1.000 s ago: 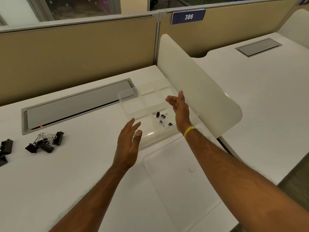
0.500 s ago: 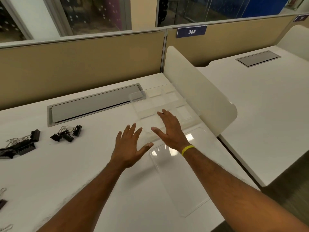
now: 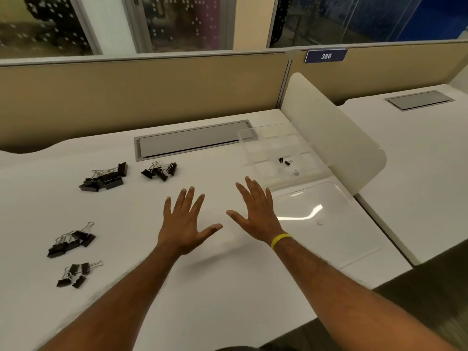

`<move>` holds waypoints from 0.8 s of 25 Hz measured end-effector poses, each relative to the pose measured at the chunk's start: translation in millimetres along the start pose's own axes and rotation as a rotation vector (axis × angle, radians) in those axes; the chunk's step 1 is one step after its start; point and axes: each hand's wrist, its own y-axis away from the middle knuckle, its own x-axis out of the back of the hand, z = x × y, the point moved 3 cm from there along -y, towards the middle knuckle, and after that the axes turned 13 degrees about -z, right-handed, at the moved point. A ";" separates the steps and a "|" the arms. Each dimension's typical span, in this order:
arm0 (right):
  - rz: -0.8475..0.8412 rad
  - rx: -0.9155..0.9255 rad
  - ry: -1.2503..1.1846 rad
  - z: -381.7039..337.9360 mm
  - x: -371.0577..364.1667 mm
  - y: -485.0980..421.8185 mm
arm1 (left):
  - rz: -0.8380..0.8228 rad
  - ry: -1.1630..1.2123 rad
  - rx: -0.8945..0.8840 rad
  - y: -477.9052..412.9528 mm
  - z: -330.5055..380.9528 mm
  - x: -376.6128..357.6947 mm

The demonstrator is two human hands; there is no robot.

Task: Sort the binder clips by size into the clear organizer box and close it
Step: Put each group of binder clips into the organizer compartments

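Here, the clear plastic organizer box (image 3: 278, 153) is lying open at the far right of the white surface (image 3: 228, 287), against a cream rounded divider panel (image 3: 329, 127), and its flat transparent lid (image 3: 326, 224) is resting on the surface on the near side of it. A few tiny black binder clips (image 3: 285, 161) are sitting in one of the box's compartments; which one is hard to tell through the clear walls. Left of the box, the left hand (image 3: 183, 224) and the right hand (image 3: 255, 211) are hovering side by side with fingers spread and straight, gripping nothing; a yellow band (image 3: 279, 240) is circling the right wrist. The right hand is just beside the lid's left edge. Further left of the box, four heaps of black binder clips are lying apart: a medium heap (image 3: 159, 169) nearest the box, a large heap (image 3: 105, 178) beyond that, and two more heaps (image 3: 72, 240) and (image 3: 77, 273) towards the near left. Behind the box's left corner a grey cable hatch (image 3: 190, 141) is sitting flush in the surface.
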 end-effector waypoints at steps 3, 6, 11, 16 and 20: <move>-0.016 0.014 0.016 -36.3 -21.4 5.2 | -0.002 -0.011 0.032 29.4 -29.6 -5.5; -0.039 0.035 0.018 -72.5 -44.9 10.7 | 0.004 0.013 0.051 58.5 -58.6 -11.5; -0.124 0.078 0.006 -125.2 -86.5 18.1 | -0.013 0.050 0.090 106.6 -104.5 -32.1; -0.200 0.130 -0.007 -170.9 -116.8 13.7 | -0.021 0.098 0.147 147.3 -151.0 -47.2; -0.231 0.187 -0.009 -204.6 -126.4 -1.4 | -0.002 0.119 0.198 162.8 -185.0 -45.4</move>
